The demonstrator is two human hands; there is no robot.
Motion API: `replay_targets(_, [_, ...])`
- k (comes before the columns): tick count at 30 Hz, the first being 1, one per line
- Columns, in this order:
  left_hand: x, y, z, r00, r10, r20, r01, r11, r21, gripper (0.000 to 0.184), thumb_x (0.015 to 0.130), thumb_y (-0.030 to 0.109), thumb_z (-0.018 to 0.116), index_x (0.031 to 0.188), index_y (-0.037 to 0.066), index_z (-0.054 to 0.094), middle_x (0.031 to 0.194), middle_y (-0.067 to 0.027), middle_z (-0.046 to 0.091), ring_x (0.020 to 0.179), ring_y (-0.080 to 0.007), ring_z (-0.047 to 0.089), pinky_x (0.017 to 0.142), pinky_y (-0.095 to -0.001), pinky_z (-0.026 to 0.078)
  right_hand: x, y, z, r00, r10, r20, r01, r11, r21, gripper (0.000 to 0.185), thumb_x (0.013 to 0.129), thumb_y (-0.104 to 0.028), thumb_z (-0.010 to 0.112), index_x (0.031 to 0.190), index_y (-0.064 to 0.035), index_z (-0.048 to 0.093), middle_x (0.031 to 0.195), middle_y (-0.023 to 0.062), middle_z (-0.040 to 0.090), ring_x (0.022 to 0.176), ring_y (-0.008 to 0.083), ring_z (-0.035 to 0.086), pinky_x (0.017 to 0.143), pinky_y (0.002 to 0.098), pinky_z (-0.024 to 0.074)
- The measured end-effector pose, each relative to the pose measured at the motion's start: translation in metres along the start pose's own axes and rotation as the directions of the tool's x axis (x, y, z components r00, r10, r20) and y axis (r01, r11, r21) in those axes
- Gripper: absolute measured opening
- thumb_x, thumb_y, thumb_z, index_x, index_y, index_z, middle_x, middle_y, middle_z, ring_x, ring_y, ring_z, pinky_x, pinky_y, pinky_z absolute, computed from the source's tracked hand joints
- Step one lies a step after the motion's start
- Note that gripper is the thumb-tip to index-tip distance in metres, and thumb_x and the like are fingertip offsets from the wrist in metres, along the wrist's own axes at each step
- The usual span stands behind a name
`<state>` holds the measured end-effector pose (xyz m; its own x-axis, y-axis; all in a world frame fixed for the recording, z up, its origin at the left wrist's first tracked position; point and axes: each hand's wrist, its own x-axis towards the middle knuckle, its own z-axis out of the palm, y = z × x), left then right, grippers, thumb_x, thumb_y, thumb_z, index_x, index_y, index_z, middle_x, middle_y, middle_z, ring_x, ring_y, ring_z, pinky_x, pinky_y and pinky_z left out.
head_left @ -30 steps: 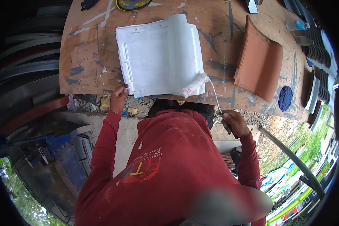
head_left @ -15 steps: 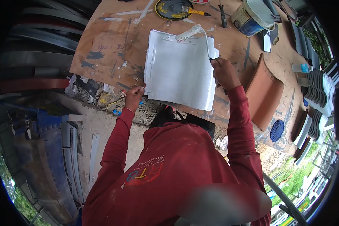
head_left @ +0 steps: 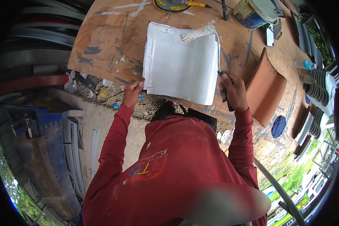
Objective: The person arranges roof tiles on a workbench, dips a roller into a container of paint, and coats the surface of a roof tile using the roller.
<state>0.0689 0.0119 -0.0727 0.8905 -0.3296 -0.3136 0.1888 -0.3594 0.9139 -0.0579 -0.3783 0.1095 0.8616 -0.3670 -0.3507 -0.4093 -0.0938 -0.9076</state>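
Note:
A white-painted curved roof tile [head_left: 177, 69] lies on a wooden board, close to its near edge. My left hand [head_left: 133, 95] is closed at the tile's lower left corner, its fingertips on the edge. In my right hand [head_left: 235, 91] is the dark handle of a paint roller [head_left: 196, 34], gripped beside the tile's right side. The roller's thin frame runs up along the tile's right edge, and its fluffy white sleeve rests across the upper right part of the tile. Right of that hand lies an unpainted terracotta roof tile [head_left: 266, 92].
The paint-stained wooden board [head_left: 101, 49] bears a paint bucket [head_left: 252, 15], a yellow-handled brush [head_left: 199, 4] on a round lid [head_left: 169, 6], and a blue scrubber [head_left: 278, 127]. Stacked grey tiles [head_left: 318, 90] stand at right. Rubble lies below the board's near edge.
My right hand has drawn the roller's sleeve rightward along the tile's upper part, and the hand has shifted right and down. My left hand stays at the corner. The whole view has shifted slightly.

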Motion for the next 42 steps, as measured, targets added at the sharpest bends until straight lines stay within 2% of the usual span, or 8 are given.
replay_targets(2, [-0.007, 0.012, 0.005, 0.974, -0.191, 0.118, 0.224, 0.874, -0.432, 0.041, 0.108, 0.036, 0.062, 0.13, 0.002, 0.069, 0.107, -0.0004, 0.07, 0.092, -0.0102, 0.065, 0.082, -0.03, 0.055, -0.03, 0.022, -0.006, 0.998, 0.044, -0.039, -0.04, 0.995, 0.09, 0.037, 0.109, -0.029, 0.056, 0.121, 0.0043, 0.067, 0.066, 0.0014, 0.056, 0.047, 0.0073, 0.049, 0.042, 0.0258, 0.0411])
replay_targets(11, [-0.029, 0.112, -0.005, 0.963, -0.211, 0.166, 0.261, 0.884, -0.389, 0.038, 0.108, 0.027, 0.06, 0.135, 0.001, 0.064, 0.106, -0.0072, 0.072, 0.095, -0.0174, 0.071, 0.08, -0.031, 0.056, -0.17, 0.085, -0.023, 0.966, 0.172, -0.191, -0.093, 0.926, 0.366, 0.045, 0.11, -0.034, 0.056, 0.133, 0.0039, 0.063, 0.069, 0.0013, 0.056, 0.049, 0.0063, 0.048, 0.045, 0.0216, 0.0379])
replay_targets(17, [-0.038, 0.203, -0.01, 0.968, -0.041, 0.249, 0.177, 0.814, -0.553, 0.068, 0.11, 0.046, 0.043, 0.157, -0.003, 0.04, 0.125, -0.0161, 0.069, 0.105, -0.026, 0.07, 0.09, -0.0378, 0.055, -0.204, 0.078, -0.021, 0.995, -0.096, -0.022, 0.096, 0.995, 0.011, 0.046, 0.107, -0.03, 0.06, 0.133, 0.0077, 0.064, 0.074, 0.0054, 0.064, 0.06, 0.0099, 0.057, 0.055, 0.0286, 0.0469])
replay_targets(20, [-0.033, 0.239, -0.009, 0.952, 0.002, 0.307, 0.188, 0.785, -0.59, 0.085, 0.106, 0.06, 0.04, 0.164, 0.0, 0.025, 0.139, -0.0256, 0.062, 0.112, -0.0355, 0.068, 0.102, -0.0447, 0.05, -0.182, 0.042, -0.015, 0.958, -0.284, 0.027, 0.283, 0.935, -0.214, 0.039, 0.099, -0.017, 0.068, 0.133, 0.0024, 0.066, 0.082, 0.0164, 0.071, 0.071, 0.0253, 0.069, 0.067, 0.0374, 0.0539])
replay_targets(26, [-0.002, 0.253, -0.036, 0.857, 0.021, 0.514, 0.283, 0.815, -0.505, 0.105, 0.097, 0.082, 0.034, 0.165, 0.003, 0.024, 0.125, -0.0335, 0.067, 0.113, -0.0408, 0.069, 0.108, -0.049, 0.048, -0.121, -0.021, 0.008, 0.823, -0.542, 0.17, 0.554, 0.7, -0.45, 0.035, 0.094, -0.014, 0.072, 0.128, -0.0044, 0.069, 0.078, 0.015, 0.07, 0.068, 0.0356, 0.068, 0.061, 0.0458, 0.0509])
replay_targets(30, [-0.005, 0.268, -0.03, 0.867, 0.05, 0.496, 0.203, 0.873, -0.443, 0.113, 0.093, 0.088, 0.032, 0.167, 0.003, 0.017, 0.13, -0.0355, 0.065, 0.12, -0.0429, 0.066, 0.109, -0.0521, 0.047, -0.107, -0.034, 0.004, 0.797, -0.554, 0.242, 0.571, 0.558, -0.603, 0.034, 0.094, -0.015, 0.072, 0.126, -0.0056, 0.07, 0.079, 0.0151, 0.071, 0.069, 0.0356, 0.068, 0.06, 0.0453, 0.0509])
replay_targets(39, [-0.004, 0.277, -0.027, 0.864, 0.117, 0.49, 0.134, 0.884, -0.448, 0.116, 0.092, 0.09, 0.032, 0.166, 0.002, 0.018, 0.131, -0.0349, 0.065, 0.119, -0.0428, 0.067, 0.11, -0.0532, 0.047, -0.14, 0.011, -0.066, 0.922, -0.38, 0.075, 0.339, 0.697, -0.631, 0.033, 0.092, -0.015, 0.074, 0.125, -0.0067, 0.071, 0.085, 0.016, 0.074, 0.072, 0.0352, 0.072, 0.063, 0.0444, 0.0542])
replay_targets(42, [0.007, 0.281, -0.034, 0.848, 0.121, 0.515, 0.139, 0.888, -0.438, 0.113, 0.092, 0.09, 0.032, 0.167, 0.006, 0.019, 0.137, -0.0321, 0.062, 0.121, -0.0394, 0.066, 0.111, -0.0526, 0.045, -0.112, -0.006, -0.033, 0.832, -0.54, 0.127, 0.507, 0.648, -0.568, 0.03, 0.093, -0.019, 0.073, 0.121, -0.0072, 0.073, 0.085, 0.0155, 0.073, 0.072, 0.0353, 0.071, 0.062, 0.0451, 0.0544])
